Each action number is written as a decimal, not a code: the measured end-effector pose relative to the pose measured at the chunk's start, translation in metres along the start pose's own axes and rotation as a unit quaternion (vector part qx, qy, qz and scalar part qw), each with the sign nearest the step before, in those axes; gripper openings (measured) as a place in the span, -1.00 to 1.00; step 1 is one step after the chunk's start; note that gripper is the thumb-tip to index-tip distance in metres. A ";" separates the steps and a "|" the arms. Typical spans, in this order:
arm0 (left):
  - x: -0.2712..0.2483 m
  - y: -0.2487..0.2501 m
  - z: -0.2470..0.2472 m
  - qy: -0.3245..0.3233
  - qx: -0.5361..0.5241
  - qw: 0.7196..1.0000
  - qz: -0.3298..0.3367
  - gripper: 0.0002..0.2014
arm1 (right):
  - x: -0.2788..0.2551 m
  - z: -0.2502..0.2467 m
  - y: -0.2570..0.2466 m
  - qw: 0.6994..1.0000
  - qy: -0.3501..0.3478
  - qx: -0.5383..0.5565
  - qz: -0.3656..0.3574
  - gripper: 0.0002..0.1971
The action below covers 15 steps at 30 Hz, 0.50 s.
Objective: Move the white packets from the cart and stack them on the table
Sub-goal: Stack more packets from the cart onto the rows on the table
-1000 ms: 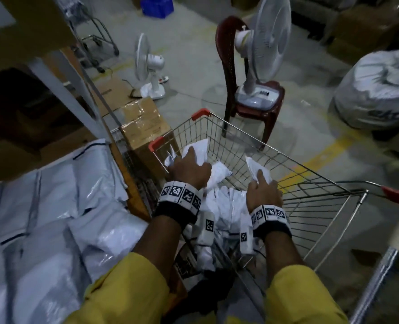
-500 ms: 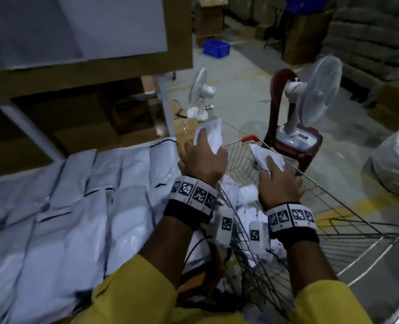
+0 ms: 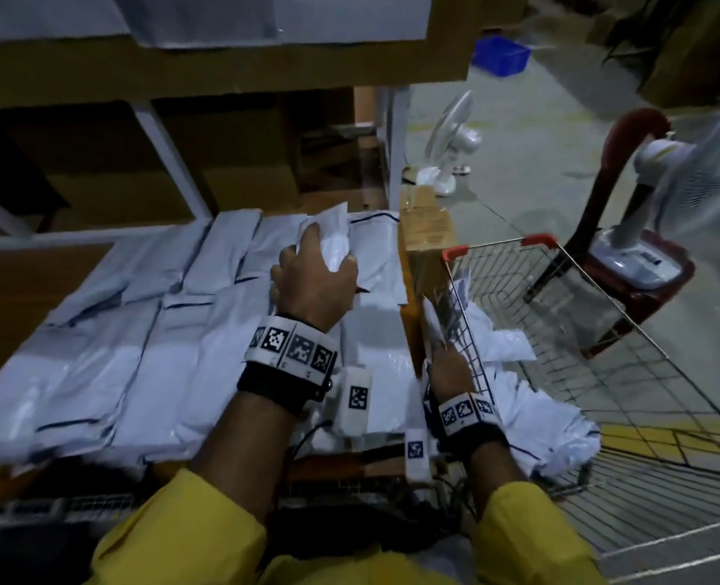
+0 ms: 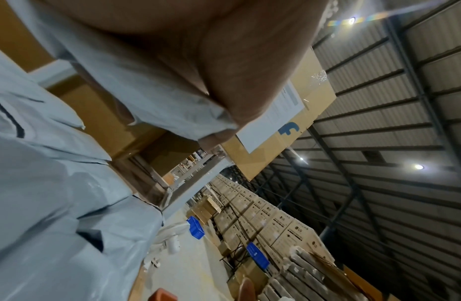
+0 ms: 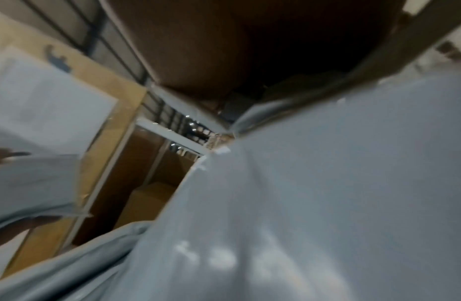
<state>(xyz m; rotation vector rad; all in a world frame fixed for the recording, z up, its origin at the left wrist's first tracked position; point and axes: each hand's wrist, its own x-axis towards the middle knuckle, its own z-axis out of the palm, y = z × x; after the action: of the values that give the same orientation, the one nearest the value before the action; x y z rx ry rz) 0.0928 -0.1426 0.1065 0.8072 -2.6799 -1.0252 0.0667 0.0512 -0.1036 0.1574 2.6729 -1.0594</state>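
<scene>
White packets (image 3: 138,352) lie in rows on the table, whose bare wood (image 3: 20,297) shows at the left. My left hand (image 3: 324,255) grips a crumpled white packet (image 3: 330,236) above the far right rows; in the left wrist view the thumb (image 4: 237,81) pinches that packet (image 4: 152,91). My right hand (image 3: 440,352) holds another white packet (image 3: 432,323) upright between the table's right edge and the wire cart (image 3: 603,352). More packets (image 3: 535,424) are heaped in the cart. The right wrist view is blurred and mostly filled by a packet (image 5: 327,203).
A taped cardboard box (image 3: 427,230) stands between table and cart. A shelf of boxes (image 3: 223,73) overhangs the table on white metal posts (image 3: 394,154). A small fan (image 3: 451,149) stands on the floor, a larger fan on a red chair (image 3: 628,263), and a blue crate (image 3: 501,54) farther back.
Both hands lifted out of the cart and swung left, each holding a packet. The left hand is now over the table, and the view has turned left toward it.
</scene>
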 end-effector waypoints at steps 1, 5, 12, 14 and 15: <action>0.000 -0.003 0.000 0.003 0.001 1.000 -0.001 -0.29 | 0.001 -0.004 -0.006 1.000 0.016 0.008 -0.020 -0.48; 0.001 -0.016 -0.007 0.019 0.004 1.000 -0.013 -0.26 | -0.027 -0.040 -0.059 0.995 0.075 -0.022 -0.056 -0.46; 0.000 -0.036 -0.022 0.047 0.012 0.997 -0.053 -0.29 | -0.075 -0.035 -0.089 0.966 -0.042 -0.197 -0.160 -0.29; -0.001 -0.038 -0.024 0.048 0.012 0.997 -0.059 -0.29 | -0.084 -0.022 -0.089 0.966 -0.077 -0.194 -0.155 -0.31; -0.002 -0.039 -0.025 0.049 0.012 0.997 -0.062 -0.29 | -0.089 -0.017 -0.092 0.965 -0.080 -0.193 -0.158 -0.35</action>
<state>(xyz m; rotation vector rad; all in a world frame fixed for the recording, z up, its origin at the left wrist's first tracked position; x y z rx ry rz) 0.1194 -0.1800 0.0995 1.0123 -2.5918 -0.9539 0.1305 -0.0041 -0.0066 -0.4236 2.7454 -0.5715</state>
